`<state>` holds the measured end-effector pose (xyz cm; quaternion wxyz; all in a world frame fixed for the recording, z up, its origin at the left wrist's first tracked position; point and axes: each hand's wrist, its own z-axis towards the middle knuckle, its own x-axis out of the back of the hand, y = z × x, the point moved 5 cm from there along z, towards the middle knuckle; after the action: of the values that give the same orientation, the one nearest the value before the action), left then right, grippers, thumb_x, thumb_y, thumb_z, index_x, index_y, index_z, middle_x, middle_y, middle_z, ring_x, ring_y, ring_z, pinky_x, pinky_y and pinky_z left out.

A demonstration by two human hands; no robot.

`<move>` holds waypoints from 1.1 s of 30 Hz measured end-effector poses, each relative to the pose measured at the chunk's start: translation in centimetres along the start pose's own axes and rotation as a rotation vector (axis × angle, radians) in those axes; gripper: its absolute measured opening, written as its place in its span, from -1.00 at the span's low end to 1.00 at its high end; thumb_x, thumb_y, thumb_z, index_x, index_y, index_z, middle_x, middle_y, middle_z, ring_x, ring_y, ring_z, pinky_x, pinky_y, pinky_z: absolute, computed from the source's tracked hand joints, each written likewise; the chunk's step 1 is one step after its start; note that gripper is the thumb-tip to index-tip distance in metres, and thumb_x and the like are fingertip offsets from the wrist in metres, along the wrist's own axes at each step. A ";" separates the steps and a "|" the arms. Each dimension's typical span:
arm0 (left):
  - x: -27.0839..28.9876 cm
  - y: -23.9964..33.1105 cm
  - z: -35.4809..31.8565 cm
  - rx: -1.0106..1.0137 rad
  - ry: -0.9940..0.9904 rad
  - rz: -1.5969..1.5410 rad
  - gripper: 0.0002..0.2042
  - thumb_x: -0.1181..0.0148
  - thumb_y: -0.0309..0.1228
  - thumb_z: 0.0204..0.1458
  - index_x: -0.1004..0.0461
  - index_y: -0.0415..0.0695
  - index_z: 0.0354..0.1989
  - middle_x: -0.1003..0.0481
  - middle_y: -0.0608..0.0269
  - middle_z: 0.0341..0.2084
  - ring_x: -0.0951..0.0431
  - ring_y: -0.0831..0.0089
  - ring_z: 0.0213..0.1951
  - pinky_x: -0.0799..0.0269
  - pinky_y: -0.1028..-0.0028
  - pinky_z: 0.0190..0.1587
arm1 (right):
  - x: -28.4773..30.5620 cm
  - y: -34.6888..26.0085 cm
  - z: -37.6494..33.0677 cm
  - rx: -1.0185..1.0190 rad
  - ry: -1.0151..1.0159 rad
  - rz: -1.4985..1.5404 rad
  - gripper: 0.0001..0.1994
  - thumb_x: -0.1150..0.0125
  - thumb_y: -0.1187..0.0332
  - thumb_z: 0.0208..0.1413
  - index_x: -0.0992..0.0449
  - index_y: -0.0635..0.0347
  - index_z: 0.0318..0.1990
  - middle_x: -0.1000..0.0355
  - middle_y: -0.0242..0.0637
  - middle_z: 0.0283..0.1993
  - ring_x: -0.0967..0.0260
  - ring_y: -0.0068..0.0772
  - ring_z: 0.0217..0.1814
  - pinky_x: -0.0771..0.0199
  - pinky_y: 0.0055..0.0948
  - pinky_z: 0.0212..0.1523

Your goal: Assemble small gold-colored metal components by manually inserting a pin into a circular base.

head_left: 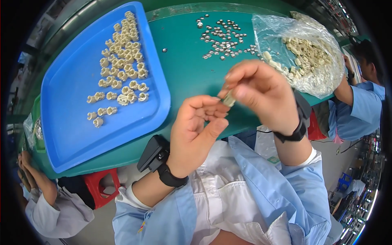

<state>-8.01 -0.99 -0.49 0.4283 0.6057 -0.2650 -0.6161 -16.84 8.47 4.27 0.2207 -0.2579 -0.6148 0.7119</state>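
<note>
In front of my chest, above the table's near edge, my two hands meet. My right hand (263,96) pinches a small cream plastic part (229,100) between thumb and fingers; it is slightly blurred. My left hand (198,128) is just left of it, fingers curled, fingertips at the part's side and thumb below. Whatever its fingers hold, if anything, is too small or hidden to make out. Similar ring-shaped cream parts (122,65) stand in rows in a blue tray (81,143) on the left. Small shiny metal pieces (222,38) lie scattered on the green table (183,49).
An open clear plastic bag (265,30) of loose cream parts (308,53) lies at the right. Co-workers sit on both sides: a blue sleeve (363,106) at right, a pale sleeve (61,216) at left. A red stool (102,188) stands below the table's left side.
</note>
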 end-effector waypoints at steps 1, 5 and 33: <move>0.3 0.0 0.0 0.000 0.011 0.006 -0.78 -0.01 -0.58 0.02 -0.19 -0.22 -0.16 -0.35 0.25 -0.30 -0.34 0.59 -0.23 -0.25 0.58 -0.14 | -1.1 0.3 -0.1 0.032 -0.002 -0.048 -0.83 -0.04 0.52 0.02 -0.33 0.30 -0.20 -0.34 -0.26 -0.27 -0.34 -0.36 -0.19 -0.36 -0.44 -0.20; 1.0 -0.1 -0.2 -0.030 0.042 -0.142 -0.76 -0.01 -0.59 0.01 -0.16 -0.21 -0.15 -0.35 0.24 -0.29 -0.34 0.59 -0.22 -0.27 0.60 -0.15 | -2.2 0.2 -0.3 0.259 -0.030 -0.375 -0.85 -0.04 0.54 0.01 -0.35 0.32 -0.23 -0.33 -0.21 -0.24 -0.33 -0.34 -0.16 -0.35 -0.41 -0.17; 1.7 0.0 -0.4 -0.070 0.009 0.152 -0.73 -0.03 -0.56 0.00 -0.28 -0.24 -0.09 -0.33 0.27 -0.22 -0.35 0.57 -0.20 -0.25 0.59 -0.12 | 4.8 -1.5 3.5 0.251 0.286 -0.938 -0.88 -0.09 0.54 -0.08 -0.46 0.26 -0.32 -0.36 -0.28 -0.37 -0.31 -0.41 -0.33 -0.30 -0.52 -0.30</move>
<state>-7.40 -2.34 -1.39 0.4959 0.5710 -0.2868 -0.5880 -22.77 9.04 5.68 0.6279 -0.0206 -0.5379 0.5621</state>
